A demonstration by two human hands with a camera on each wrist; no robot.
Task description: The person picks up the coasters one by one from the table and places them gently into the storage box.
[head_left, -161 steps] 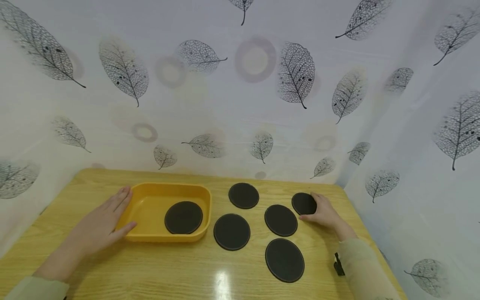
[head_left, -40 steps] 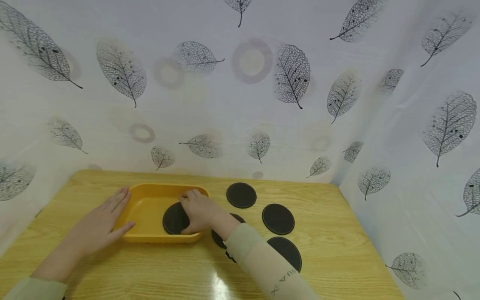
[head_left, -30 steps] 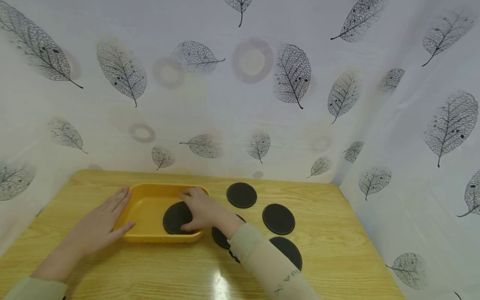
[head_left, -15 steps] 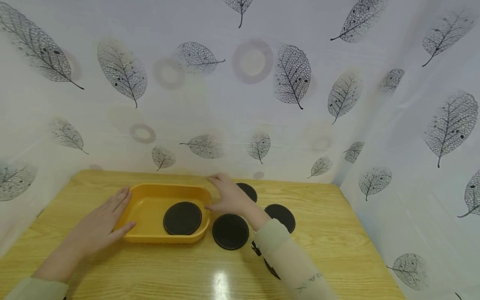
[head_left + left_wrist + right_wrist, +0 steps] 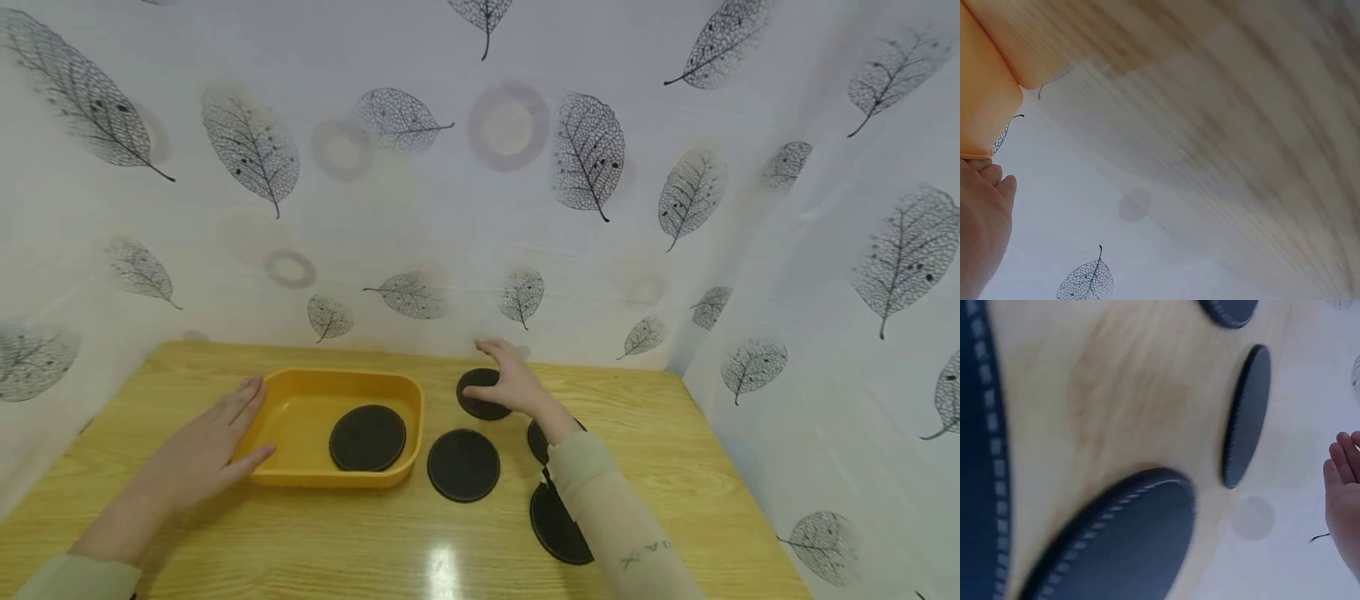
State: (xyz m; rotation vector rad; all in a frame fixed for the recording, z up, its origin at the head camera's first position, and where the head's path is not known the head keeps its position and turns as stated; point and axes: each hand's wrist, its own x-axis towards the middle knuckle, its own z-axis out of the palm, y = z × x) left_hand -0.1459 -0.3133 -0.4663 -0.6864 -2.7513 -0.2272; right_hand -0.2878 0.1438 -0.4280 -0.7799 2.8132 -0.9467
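My left hand (image 5: 198, 454) rests with straight fingers against the left end of a yellow tray (image 5: 292, 427), its thumb over the rim. In the left wrist view, those fingertips touch the tray wall (image 5: 985, 100). Inside the tray, to the right, lies a round black coaster (image 5: 367, 438); whether another is under it cannot be seen. Held apart and grasping nothing, the fingers of my right hand (image 5: 517, 385) hover over the far coaster (image 5: 485, 409). Pale stitching edges the coasters (image 5: 1249, 419) in the right wrist view.
Right of the tray lies another coaster (image 5: 463, 465). Two more, a middle coaster (image 5: 536, 442) and a front coaster (image 5: 557, 525), are partly covered by my right sleeve. The wooden table (image 5: 337, 542) meets a leaf-patterned cloth (image 5: 420, 208) at the back and right.
The far-right coaster has left its spot; my right hand was in the tray, let go there, and moved right to above the far coaster. My left hand stays put.
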